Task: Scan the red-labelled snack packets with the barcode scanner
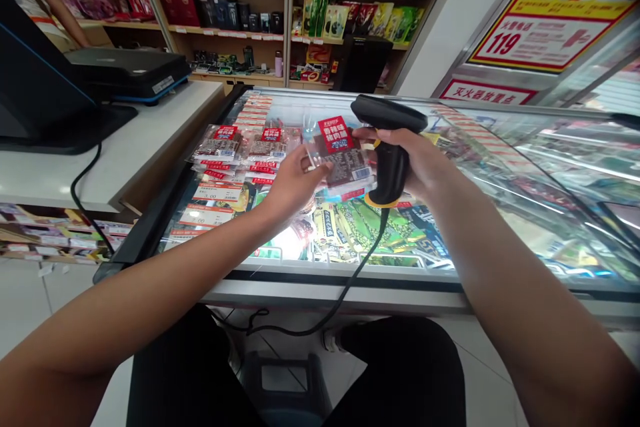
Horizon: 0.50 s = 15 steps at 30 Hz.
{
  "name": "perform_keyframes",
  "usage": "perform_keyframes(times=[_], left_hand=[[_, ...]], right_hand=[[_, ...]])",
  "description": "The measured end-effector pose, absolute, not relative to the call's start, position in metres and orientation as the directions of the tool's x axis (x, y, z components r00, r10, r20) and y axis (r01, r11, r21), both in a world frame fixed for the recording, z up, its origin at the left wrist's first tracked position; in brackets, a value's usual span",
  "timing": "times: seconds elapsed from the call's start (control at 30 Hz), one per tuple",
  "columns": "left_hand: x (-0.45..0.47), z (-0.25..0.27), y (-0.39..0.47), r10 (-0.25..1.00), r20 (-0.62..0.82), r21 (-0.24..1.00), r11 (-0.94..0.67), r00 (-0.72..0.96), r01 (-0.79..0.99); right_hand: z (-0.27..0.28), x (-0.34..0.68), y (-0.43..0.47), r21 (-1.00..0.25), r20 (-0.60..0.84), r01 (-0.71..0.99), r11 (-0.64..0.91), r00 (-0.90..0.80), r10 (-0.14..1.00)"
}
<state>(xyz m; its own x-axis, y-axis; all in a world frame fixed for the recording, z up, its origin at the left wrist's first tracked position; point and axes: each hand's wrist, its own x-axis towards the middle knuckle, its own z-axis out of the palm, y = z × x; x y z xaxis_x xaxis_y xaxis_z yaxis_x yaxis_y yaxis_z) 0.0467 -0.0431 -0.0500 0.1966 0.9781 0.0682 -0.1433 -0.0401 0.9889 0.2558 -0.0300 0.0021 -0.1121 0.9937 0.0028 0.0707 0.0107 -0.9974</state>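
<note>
My left hand pinches the left edge of a clear snack packet with a red label and dark brown contents. A black barcode scanner with yellow trim is in my right hand, fingers wrapped round its grip. The right fingertips reach the packet's right side; whether they grip it too I cannot tell. To the left, two stacks of like packets, a left stack and a right stack, lie on the glass top of a freezer chest. From the scanner's handle a black cable hangs over the front edge.
Price labels lie under the glass at left. A white counter with a black scale and a dark monitor stands left. Stocked shelves line the back. A stool sits between my legs. Another person's arm shows top left.
</note>
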Motion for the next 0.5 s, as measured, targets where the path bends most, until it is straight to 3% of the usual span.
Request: perform_keyframes(times=[0.1,0.23,0.33,0.5], left_hand=[[0.038,-0.049,-0.032,0.965,0.261,0.963,-0.26,-0.002,-0.077],[0.023,-0.043,-0.014,0.914,0.339,0.935,-0.353,-0.225,-0.023],[0.016,-0.038,-0.006,0.908,0.312,0.941,-0.336,-0.278,-0.04],[0.015,-0.037,-0.006,0.913,0.305,0.939,-0.336,-0.272,-0.073]], right_hand=[[0.003,0.25,-0.033,-0.998,0.005,0.065,0.013,-0.121,0.993],[0.002,0.25,-0.036,-0.995,-0.041,0.099,-0.019,-0.23,0.972],[0.0,0.25,-0.038,-0.987,-0.08,0.16,-0.024,-0.356,0.931],[-0.003,0.251,-0.039,-0.972,-0.069,0.233,0.027,-0.394,0.917]])
